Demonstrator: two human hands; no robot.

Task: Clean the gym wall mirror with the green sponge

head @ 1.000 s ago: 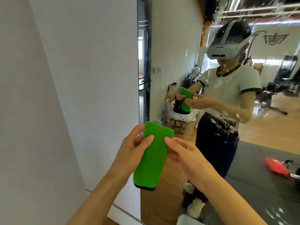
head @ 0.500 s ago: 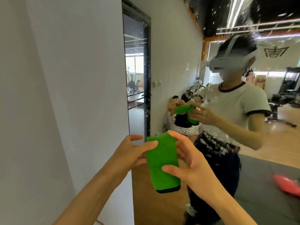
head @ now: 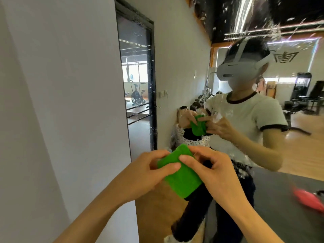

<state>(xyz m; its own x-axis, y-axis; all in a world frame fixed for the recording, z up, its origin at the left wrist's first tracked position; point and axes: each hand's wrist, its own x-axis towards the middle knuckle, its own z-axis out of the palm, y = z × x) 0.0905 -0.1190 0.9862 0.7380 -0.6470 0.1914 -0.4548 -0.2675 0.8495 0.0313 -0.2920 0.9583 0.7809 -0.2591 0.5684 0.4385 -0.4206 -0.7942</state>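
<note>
Both hands hold the green sponge (head: 180, 172) in front of the wall mirror (head: 219, 41). The left hand (head: 149, 174) grips its left edge, thumb on top. The right hand (head: 215, 172) pinches its upper right edge, fingers (head: 187, 157) curled. White splashes dot the mirror glass beyond the fingers.

Left hand (head: 145, 174), right hand (head: 213, 172) grip green sponge (head: 182, 174) before foam-flecked mirror (head: 289, 137).

a gym. shown by the wall mirror (head: 289, 106) reflecting an exercise bike (head: 137, 96), weight benches (head: 305, 102), wood floor (head: 301, 149).
</note>
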